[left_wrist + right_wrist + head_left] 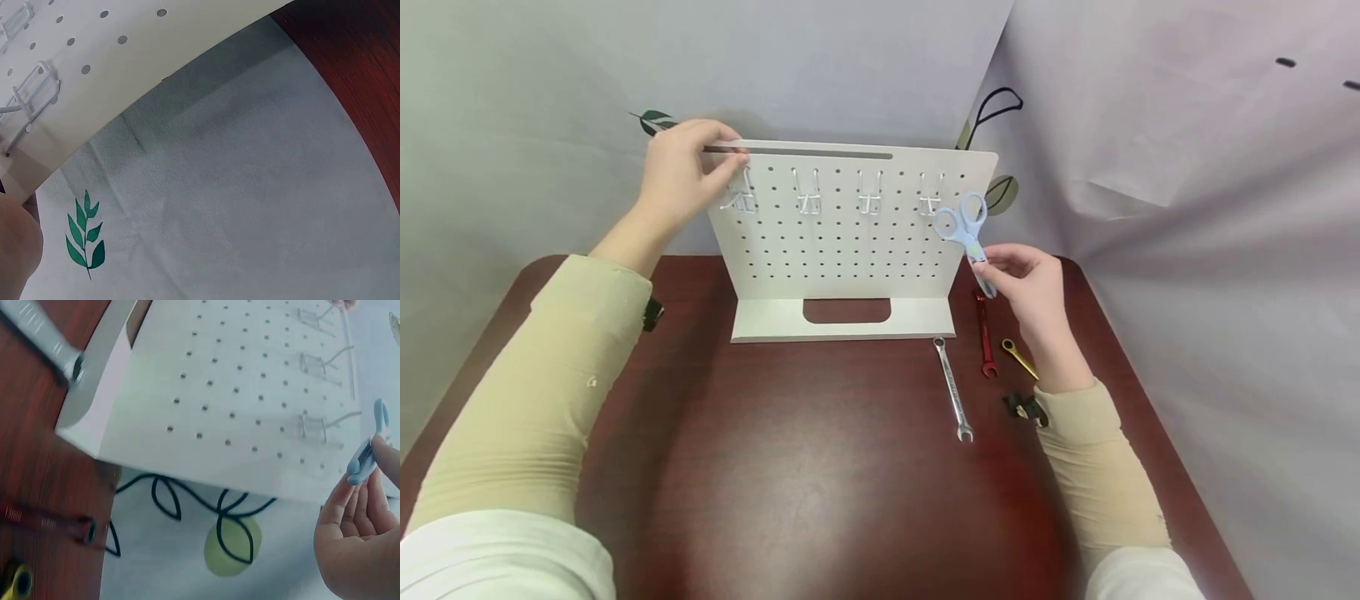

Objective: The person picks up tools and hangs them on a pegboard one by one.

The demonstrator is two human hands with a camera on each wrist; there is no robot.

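Observation:
A white pegboard stand (842,250) with several wire hooks (808,200) stands upright at the back of the table. My left hand (688,167) grips its top left corner, thumb in front beside the slot. In the left wrist view only a bit of that hand (19,247) shows at the left edge. My right hand (1026,279) pinches light blue scissors (972,237) by the blade end, handle loops up, in front of the board's right edge near the rightmost hook (929,204). The right wrist view shows the scissors (365,456) between thumb and fingers.
On the dark red table (820,467) lie a silver wrench (953,387), a red wrench (986,337) and a short gold wrench (1018,358), all right of the board's base. Pale cloth (1187,250) with leaf prints hangs behind and to the right.

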